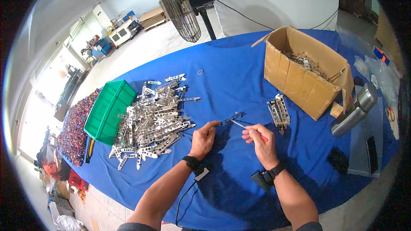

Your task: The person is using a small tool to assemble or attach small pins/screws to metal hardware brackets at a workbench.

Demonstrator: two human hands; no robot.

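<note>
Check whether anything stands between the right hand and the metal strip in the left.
Only the tool in the right hand spans the gap, its tip by the strip in the left hand; contact is unclear. Nothing else visible is in the way.

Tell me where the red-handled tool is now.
In the head view, the red-handled tool is right of centre, held in the right hand, its tip pointing left toward the metal strip in the left hand.

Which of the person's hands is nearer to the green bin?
Left. The left hand is just beyond the pile of metal strips beside the green bin; the right hand, holding a red-handled tool, is farther right.
</note>
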